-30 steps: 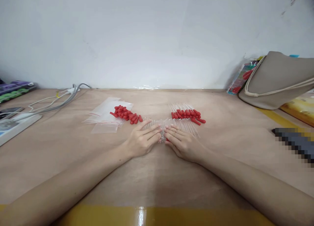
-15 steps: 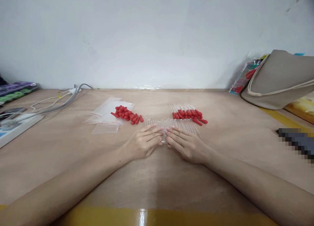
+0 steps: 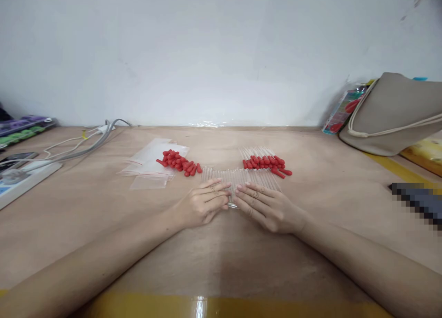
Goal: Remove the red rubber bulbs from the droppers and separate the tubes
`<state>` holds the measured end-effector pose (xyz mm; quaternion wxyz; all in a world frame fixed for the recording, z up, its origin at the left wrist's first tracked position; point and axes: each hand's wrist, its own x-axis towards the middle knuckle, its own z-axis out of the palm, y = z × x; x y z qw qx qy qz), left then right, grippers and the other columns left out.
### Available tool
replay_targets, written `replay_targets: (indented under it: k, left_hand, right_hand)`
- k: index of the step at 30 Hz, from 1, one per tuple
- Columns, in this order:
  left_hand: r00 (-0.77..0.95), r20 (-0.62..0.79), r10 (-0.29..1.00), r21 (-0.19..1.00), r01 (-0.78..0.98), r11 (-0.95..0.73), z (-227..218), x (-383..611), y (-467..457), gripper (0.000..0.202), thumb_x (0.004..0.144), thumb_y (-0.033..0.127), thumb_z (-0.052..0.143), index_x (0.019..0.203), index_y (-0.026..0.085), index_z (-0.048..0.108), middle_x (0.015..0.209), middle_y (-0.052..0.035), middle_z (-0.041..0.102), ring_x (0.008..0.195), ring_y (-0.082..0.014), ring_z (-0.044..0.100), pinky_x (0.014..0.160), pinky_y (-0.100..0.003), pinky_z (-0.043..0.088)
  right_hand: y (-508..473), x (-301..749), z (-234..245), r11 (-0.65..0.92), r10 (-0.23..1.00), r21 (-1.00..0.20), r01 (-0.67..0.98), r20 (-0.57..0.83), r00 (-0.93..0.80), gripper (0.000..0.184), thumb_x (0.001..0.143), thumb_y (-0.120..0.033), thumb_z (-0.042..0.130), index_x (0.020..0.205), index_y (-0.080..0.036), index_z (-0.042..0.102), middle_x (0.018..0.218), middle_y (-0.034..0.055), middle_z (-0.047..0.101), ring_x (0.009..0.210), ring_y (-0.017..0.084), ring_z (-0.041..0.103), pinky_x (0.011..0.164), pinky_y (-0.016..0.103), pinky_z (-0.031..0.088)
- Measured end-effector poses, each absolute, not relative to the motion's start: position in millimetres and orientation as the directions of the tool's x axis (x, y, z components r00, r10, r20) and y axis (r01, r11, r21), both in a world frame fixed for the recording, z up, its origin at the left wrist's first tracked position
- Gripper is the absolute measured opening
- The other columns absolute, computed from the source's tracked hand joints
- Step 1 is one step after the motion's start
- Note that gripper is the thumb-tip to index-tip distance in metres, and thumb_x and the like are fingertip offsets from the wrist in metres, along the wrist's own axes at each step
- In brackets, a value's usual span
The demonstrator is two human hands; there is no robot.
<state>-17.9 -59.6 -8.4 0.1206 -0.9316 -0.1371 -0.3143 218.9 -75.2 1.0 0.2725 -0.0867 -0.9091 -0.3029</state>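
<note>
A row of clear, thin tubes lies side by side in the middle of the table. Flat across its left part rests my left hand, fingers stretched out. My right hand lies palm down over the right part, its fingers also extended, and its fingertips are close to those of the left. Both hands cover the lower part of the row. Behind the row on the right are clear tubes with red rubber bulbs on their near ends. Loose red rubber bulbs form a pile to the left.
Clear plastic zip bags lie under and beside the loose bulbs. At the left are a power strip and grey cables. A grey drawstring bag and a pixelated dark object are on the right. A wall stands behind.
Both hands have slid slightly toward me over the tubes, the right one a little more, so more of the tubes' upper part shows. The bulbs and bags stay in place.
</note>
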Motion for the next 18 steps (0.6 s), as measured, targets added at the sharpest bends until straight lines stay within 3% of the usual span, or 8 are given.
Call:
replay_targets:
  k: [4,6,8,11,14,18]
  left_hand:
    - [0.665,0.686,0.295,-0.034,0.434,-0.9,-8,-34,-54,0.013,0.084,0.011,0.049,0.093,0.016,0.058,0.1,-0.0063,0.066,0.107,-0.0201,0.056,0.094,-0.039,0.045]
    - [0.55,0.732,0.403,0.035,0.56,-0.828,-9,-44,-48,0.015,0.085,0.013,0.049,0.095,0.016,0.059,0.094,-0.0065,0.063,0.092,-0.0175,0.06,0.08,-0.033,0.05]
    - [0.451,0.74,0.498,0.084,0.674,-0.734,-10,-50,-41,0.017,0.086,0.017,0.049,0.099,0.017,0.06,0.086,-0.006,0.058,0.077,-0.0143,0.056,0.067,-0.028,0.05]
    - [0.384,0.715,0.584,0.108,0.765,-0.635,-12,-53,-32,0.026,0.087,0.017,0.042,0.108,0.015,0.058,0.081,-0.0056,0.048,0.074,-0.0142,0.05,0.063,-0.027,0.048]
    - [0.385,0.696,0.605,0.102,0.782,-0.615,-13,-53,-28,0.033,0.086,0.013,0.038,0.115,0.013,0.054,0.083,-0.0063,0.047,0.076,-0.0155,0.049,0.066,-0.029,0.048]
    - [0.395,0.725,0.564,0.104,0.746,-0.658,-10,-53,-27,0.028,0.086,0.012,0.04,0.108,0.015,0.057,0.081,-0.0052,0.05,0.075,-0.0147,0.051,0.069,-0.029,0.048]
  right_hand:
    - [-70,238,2,0.848,0.065,0.367,0.381,0.643,-0.763,0.028,0.086,-0.01,0.041,0.109,-0.007,0.058,0.107,0.0131,0.063,0.109,0.023,0.054,0.092,0.04,0.048]
    - [-63,248,0,0.828,0.201,0.212,0.519,0.751,-0.628,0.025,0.085,-0.015,0.048,0.108,-0.012,0.059,0.095,0.0098,0.066,0.09,0.018,0.061,0.076,0.033,0.052]
    - [-55,257,-2,0.76,0.36,0.042,0.648,0.803,-0.475,0.025,0.085,-0.021,0.051,0.108,-0.016,0.06,0.079,0.0066,0.064,0.07,0.014,0.06,0.059,0.026,0.049]
    - [-43,269,-5,0.631,0.578,-0.152,0.761,0.746,-0.331,0.026,0.086,-0.029,0.05,0.108,-0.018,0.06,0.072,0.0036,0.06,0.061,0.012,0.056,0.054,0.024,0.044]
    - [-33,282,-8,0.465,0.759,-0.345,0.816,0.629,-0.167,0.026,0.079,-0.039,0.057,0.096,-0.02,0.061,0.071,0.0009,0.062,0.055,0.011,0.053,0.052,0.024,0.041]
    - [-20,298,-13,0.343,0.847,-0.564,0.751,0.531,0.011,0.027,0.076,-0.046,0.058,0.081,-0.019,0.059,0.067,0.0008,0.062,0.052,0.011,0.05,0.05,0.024,0.038]
